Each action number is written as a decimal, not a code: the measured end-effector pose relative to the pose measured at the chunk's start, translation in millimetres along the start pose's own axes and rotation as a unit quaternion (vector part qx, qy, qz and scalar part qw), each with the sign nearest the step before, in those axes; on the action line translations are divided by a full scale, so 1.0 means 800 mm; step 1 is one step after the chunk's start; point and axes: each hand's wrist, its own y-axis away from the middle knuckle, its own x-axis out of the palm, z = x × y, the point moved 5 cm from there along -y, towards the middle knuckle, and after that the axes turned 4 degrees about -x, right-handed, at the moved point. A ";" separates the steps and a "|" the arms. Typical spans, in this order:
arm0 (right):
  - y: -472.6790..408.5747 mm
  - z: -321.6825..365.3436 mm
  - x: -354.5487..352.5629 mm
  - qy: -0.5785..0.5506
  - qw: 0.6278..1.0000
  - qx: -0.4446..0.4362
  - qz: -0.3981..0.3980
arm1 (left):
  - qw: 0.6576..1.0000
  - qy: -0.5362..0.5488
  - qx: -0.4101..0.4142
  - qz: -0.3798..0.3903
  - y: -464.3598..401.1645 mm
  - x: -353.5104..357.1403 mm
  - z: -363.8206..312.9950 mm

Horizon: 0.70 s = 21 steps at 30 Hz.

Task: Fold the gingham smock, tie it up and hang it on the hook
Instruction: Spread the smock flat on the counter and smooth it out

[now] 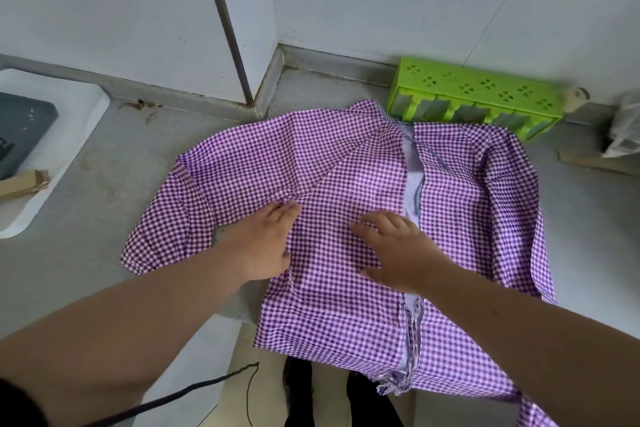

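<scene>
A purple and white gingham smock (pixel 349 180) lies spread on a grey counter (pixel 104 191), its back opening running down the middle right and its lower hem hanging over the front edge. One sleeve lies folded across the left side. My left hand (pixel 265 241) rests flat on the cloth near the left sleeve seam, fingers straight. My right hand (pixel 398 248) presses flat on the cloth just left of the back opening, fingers spread. No hook is in view.
A green plastic rack (pixel 478 97) stands against the wall behind the smock. A white tray (pixel 69 135) holding a dark item sits at the left. A plastic bag (pixel 627 128) lies at the far right. A dark cord (pixel 207 388) hangs below the counter edge.
</scene>
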 end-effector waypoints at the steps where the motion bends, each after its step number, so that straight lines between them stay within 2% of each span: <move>1: 0.007 0.008 0.000 0.019 0.999 -0.036 -0.015 | 1.000 -0.008 -0.007 0.008 -0.003 0.000 0.002; 4: 0.034 0.036 0.007 0.081 0.982 -0.164 -0.040 | 0.998 -0.055 0.003 0.019 -0.013 -0.008 0.002; 9: 0.065 0.066 0.034 0.094 0.947 -0.300 0.065 | 0.994 -0.098 -0.004 0.050 -0.015 -0.011 0.007; 15: 0.082 0.074 0.053 0.175 0.916 -0.345 0.110 | 0.991 -0.120 -0.006 0.064 -0.020 -0.018 0.005; 21: 0.092 0.071 0.060 0.173 0.914 -0.341 0.136 | 0.986 -0.139 -0.019 0.088 -0.023 -0.025 0.003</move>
